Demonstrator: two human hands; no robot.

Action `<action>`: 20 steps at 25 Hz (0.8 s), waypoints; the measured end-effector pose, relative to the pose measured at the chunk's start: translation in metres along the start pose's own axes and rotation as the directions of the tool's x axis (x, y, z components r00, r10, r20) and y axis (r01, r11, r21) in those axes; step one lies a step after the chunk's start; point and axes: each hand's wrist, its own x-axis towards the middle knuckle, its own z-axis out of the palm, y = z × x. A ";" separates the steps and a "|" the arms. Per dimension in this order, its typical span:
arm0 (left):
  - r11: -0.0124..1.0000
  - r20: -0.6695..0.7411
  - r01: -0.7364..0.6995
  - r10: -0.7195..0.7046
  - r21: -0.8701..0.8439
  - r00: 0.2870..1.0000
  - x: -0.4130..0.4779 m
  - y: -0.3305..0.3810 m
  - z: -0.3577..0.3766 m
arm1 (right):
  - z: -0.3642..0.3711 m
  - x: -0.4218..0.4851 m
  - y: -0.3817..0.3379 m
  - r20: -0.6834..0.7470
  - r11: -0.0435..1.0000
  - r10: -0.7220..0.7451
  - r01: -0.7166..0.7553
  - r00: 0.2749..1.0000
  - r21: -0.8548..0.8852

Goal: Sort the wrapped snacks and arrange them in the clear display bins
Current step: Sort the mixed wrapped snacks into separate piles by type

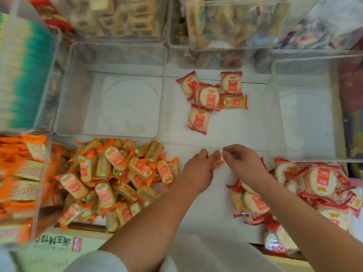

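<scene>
My left hand (198,167) grips a small orange-wrapped snack (217,164) over the white counter. My right hand (242,161) is just right of it with curled fingers at the wrapper's end; whether it pinches the wrapper is unclear. A heap of orange-wrapped snacks (117,177) lies to the left. Red-wrapped round snacks (314,185) are heaped to the right. Further back, several red-wrapped rounds (209,97) lie together with one orange-wrapped piece (233,102). Two clear bins hold nothing: one at the left (117,55), one at the right (275,99).
A bin of green-and-white packets (25,71) stands at the far left, above a bin of orange packets (17,185). Filled clear bins (225,26) line the back. A printed carton (59,246) sits at the near left edge.
</scene>
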 end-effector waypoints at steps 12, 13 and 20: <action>0.659 -0.207 0.224 -0.509 -0.718 0.835 -0.054 -0.032 -0.048 | -0.008 0.106 -0.030 -0.128 0.904 -0.162 0.095 0.978 -0.418; 0.654 -0.211 0.233 -0.526 -0.719 0.824 -0.045 -0.032 -0.051 | -0.013 0.125 -0.033 -0.094 0.862 -0.179 0.110 0.979 -0.494; 0.628 -0.233 0.203 -0.541 -0.751 0.808 -0.023 -0.027 -0.065 | -0.020 0.173 -0.020 0.019 0.598 -0.228 0.156 0.973 -0.787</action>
